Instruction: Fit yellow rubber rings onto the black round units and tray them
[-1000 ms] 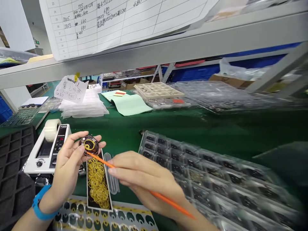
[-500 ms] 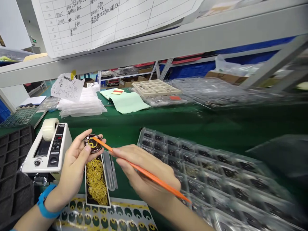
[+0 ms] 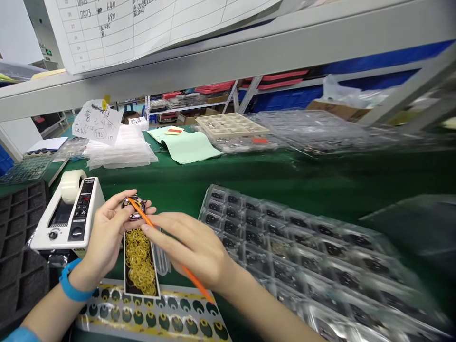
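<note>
Between the thumb and fingers of my left hand (image 3: pixel 109 228) is a small round black disc (image 3: pixel 138 204), like a watch dial, with yellow on its face. My right hand (image 3: pixel 195 247) grips a thin orange stick (image 3: pixel 197 283) with a pointed end; its far tip rests on or just over the disc's upper left. Just below the hands lies a narrow black box with a white rim (image 3: pixel 157 285), filled with many yellow rings (image 3: pixel 140 263). Beside it is a clear plastic case (image 3: pixel 162 259), partly behind my right hand. A sheet of round stickers (image 3: pixel 171 320) lies under the box's near end.
A white tape dispenser (image 3: pixel 67 218) stands at the left, next to a black compartment tray (image 3: pixel 23 256). Clear trays of dark parts (image 3: pixel 263 232) cover the right side. Stacked white sheets (image 3: pixel 117 149), green paper (image 3: pixel 190 147) and a cream tray (image 3: pixel 231 126) lie behind, below a grey shelf beam (image 3: pixel 178 64).
The orange stick's tip has moved left across the disc and the stick is steeper. My right hand has come left, closer to my left hand. The view has shifted slightly.
</note>
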### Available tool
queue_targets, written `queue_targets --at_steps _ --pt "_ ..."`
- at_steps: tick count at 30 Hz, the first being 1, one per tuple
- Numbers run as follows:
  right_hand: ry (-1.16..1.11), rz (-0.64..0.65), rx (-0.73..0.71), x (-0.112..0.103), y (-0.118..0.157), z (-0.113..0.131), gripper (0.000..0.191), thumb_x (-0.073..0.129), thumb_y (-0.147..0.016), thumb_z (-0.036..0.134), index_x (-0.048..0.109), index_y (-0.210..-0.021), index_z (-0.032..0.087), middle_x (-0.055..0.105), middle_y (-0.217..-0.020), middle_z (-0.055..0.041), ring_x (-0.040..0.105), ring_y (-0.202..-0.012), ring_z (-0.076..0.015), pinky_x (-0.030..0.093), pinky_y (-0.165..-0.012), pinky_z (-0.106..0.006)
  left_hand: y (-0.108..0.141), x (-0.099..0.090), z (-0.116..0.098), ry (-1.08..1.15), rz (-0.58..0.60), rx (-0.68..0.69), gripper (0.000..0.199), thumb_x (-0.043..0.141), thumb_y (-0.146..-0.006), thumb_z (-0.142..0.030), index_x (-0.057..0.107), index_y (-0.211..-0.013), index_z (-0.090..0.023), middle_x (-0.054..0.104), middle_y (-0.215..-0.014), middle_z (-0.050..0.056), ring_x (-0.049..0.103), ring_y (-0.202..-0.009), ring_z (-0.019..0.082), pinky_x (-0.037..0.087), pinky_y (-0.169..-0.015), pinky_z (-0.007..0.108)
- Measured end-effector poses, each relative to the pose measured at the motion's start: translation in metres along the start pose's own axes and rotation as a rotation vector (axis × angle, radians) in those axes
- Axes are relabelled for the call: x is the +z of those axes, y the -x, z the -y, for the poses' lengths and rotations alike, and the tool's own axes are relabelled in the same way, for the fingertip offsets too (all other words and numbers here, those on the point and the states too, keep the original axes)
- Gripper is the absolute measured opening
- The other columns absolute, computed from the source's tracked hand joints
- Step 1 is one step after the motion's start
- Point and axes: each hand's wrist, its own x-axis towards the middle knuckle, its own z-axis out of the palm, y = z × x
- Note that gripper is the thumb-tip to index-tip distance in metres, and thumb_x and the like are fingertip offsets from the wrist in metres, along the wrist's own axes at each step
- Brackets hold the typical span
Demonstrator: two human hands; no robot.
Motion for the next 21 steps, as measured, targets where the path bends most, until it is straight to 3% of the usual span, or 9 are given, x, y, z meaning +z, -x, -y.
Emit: queue_targets --at_steps 4,7,9,16,21 --pt "-0.202 -0.205 0.292 -0.013 -0.002 -0.001 0.022 0.052 -0.093 0.002 0.065 -0.104 0.015 0.067 -0.096 -0.0083 0.064 -0.085 -0.0166 0.056 -0.07 -0.028 0.001 -0.001 0.001 -0.061 0.028 -0.02 0.032 0.076 -0.075 -0.012 0.067 -0.106 -0.016 0.075 -0.092 0.007 0.073 -0.09 0.022 0.061 -0.071 0.019" --pt "-0.31 -0.374 0.51 -0.019 -0.003 -0.003 0.023 0.052 -0.094 0.006 0.068 -0.101 0.021 0.065 -0.088 -0.0042 0.061 -0.078 -0.0155 0.053 -0.065 -0.028 0.003 0.002 0.001 -0.107 0.054 -0.016 0.03 0.072 -0.076 -0.01 0.067 -0.105 -0.015 0.075 -0.096 0.008 0.073 -0.09 0.022 0.062 -0.072 0.021" --pt "-0.378 -0.421 0.605 -0.018 -0.003 -0.004 0.023 0.05 -0.097 0.01 0.069 -0.099 0.023 0.064 -0.085 -0.0039 0.06 -0.076 -0.0161 0.051 -0.062 -0.028 0.004 0.004 0.002 -0.135 0.06 0.011 0.025 0.072 -0.077 -0.013 0.067 -0.102 -0.015 0.075 -0.093 0.009 0.074 -0.087 0.023 0.063 -0.07 0.024" --pt "-0.271 -0.317 0.596 -0.018 0.001 -0.002 0.027 0.043 -0.102 0.022 0.067 -0.09 0.021 0.058 -0.083 -0.0052 0.058 -0.077 -0.0184 0.049 -0.064 -0.032 0.007 0.007 0.004 -0.254 0.05 0.112 0.014 0.075 -0.077 -0.018 0.067 -0.088 -0.015 0.073 -0.076 0.006 0.074 -0.07 0.022 0.059 -0.052 0.019" --pt "-0.319 -0.259 0.53 -0.015 0.0 0.004 0.026 0.038 -0.102 0.016 0.058 -0.085 0.018 0.058 -0.083 -0.0044 0.058 -0.079 -0.016 0.048 -0.067 -0.029 0.009 0.006 0.005 -0.332 0.01 0.19 0.005 0.071 -0.079 -0.015 0.066 -0.081 -0.015 0.07 -0.068 0.004 0.07 -0.058 0.017 0.051 -0.042 0.015"
